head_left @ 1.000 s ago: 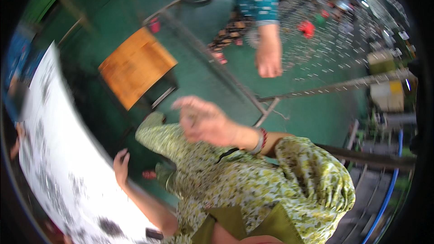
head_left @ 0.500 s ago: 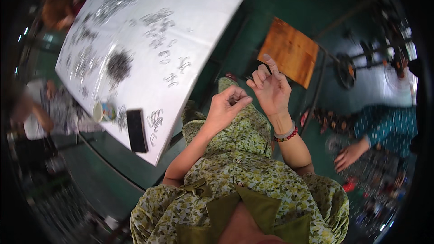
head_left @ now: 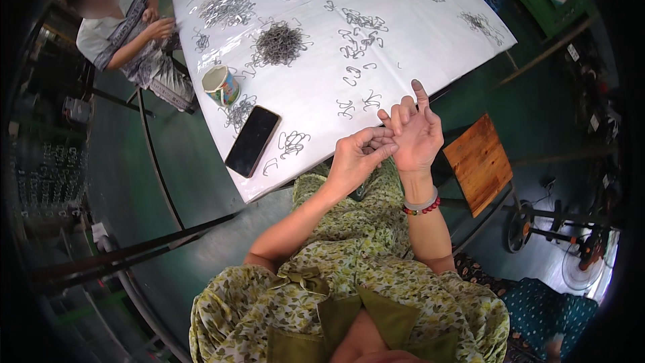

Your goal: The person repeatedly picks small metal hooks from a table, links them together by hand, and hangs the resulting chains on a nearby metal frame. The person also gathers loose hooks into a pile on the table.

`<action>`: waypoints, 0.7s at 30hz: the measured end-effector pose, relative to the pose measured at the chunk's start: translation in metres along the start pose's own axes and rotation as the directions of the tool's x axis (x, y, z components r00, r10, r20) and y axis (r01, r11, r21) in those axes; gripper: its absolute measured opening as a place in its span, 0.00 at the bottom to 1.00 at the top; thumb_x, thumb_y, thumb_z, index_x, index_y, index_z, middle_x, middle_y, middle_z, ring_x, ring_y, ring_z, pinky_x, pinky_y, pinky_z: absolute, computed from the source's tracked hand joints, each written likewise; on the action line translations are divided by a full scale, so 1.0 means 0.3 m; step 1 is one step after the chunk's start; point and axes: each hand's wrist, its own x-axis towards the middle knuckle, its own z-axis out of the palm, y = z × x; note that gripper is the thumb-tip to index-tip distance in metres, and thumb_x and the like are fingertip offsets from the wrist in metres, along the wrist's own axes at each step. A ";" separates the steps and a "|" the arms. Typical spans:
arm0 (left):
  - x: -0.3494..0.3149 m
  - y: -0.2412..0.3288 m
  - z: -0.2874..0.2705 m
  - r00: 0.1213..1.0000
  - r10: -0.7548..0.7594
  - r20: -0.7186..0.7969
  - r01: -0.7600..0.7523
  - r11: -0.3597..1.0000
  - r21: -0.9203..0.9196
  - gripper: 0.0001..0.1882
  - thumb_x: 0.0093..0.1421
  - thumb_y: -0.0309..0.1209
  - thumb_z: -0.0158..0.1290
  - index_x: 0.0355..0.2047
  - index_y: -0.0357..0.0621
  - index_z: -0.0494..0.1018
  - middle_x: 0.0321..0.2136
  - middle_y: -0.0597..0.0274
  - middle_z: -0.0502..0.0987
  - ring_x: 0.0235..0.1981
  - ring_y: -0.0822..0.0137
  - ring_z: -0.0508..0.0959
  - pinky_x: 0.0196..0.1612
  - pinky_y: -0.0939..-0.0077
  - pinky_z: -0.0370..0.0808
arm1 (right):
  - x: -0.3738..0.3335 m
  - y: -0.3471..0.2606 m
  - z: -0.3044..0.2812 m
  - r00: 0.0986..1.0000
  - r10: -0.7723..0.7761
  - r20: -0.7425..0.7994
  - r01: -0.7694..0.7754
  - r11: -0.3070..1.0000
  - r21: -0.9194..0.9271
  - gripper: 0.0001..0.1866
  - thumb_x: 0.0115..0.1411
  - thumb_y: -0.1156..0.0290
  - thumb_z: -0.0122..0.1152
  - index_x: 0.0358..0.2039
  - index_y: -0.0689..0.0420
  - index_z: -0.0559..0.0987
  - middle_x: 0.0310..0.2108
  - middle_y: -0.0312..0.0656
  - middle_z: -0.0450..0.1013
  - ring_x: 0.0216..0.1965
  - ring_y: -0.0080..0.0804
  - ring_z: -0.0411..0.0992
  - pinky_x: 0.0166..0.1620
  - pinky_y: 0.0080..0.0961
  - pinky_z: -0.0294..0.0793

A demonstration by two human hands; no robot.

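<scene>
My left hand (head_left: 363, 160) is closed in a pinch, and its fingertips touch the fingers and palm of my right hand. Anything between those fingertips is too small or hidden to make out. Palm up, my right hand (head_left: 418, 140) has one dark-tipped finger stretched away from me and the others loosely bent. Both hands are above my lap, at the near edge of a white-covered table (head_left: 316, 87). On it, a few small bent metal hooks (head_left: 293, 143) lie beside a black phone (head_left: 253, 141). More loose hooks (head_left: 361, 39) are spread farther back.
A patterned cup (head_left: 222, 86) stands near the table's left edge, close to a dense heap of dark hooks (head_left: 279, 44). Across on the left sits another person (head_left: 127, 33). To my right are a wooden seat (head_left: 478, 165), a fan (head_left: 582, 263) and someone's teal dotted clothing (head_left: 547, 316).
The view has swung left, so the table now lies ahead of me. My left fingertips have come against my right hand; before, a gap separated them.
</scene>
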 end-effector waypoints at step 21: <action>-0.026 -0.008 -0.028 0.916 0.319 -0.242 -0.249 0.927 0.280 0.09 0.53 0.24 0.63 0.28 0.35 0.72 0.21 0.64 0.74 0.22 0.78 0.72 0.26 0.82 0.71 | -0.021 0.123 0.058 0.997 -0.071 -0.010 0.067 0.968 -0.242 0.29 0.62 0.57 0.46 0.59 0.59 0.61 0.23 0.35 0.61 0.21 0.24 0.63 0.50 0.35 0.67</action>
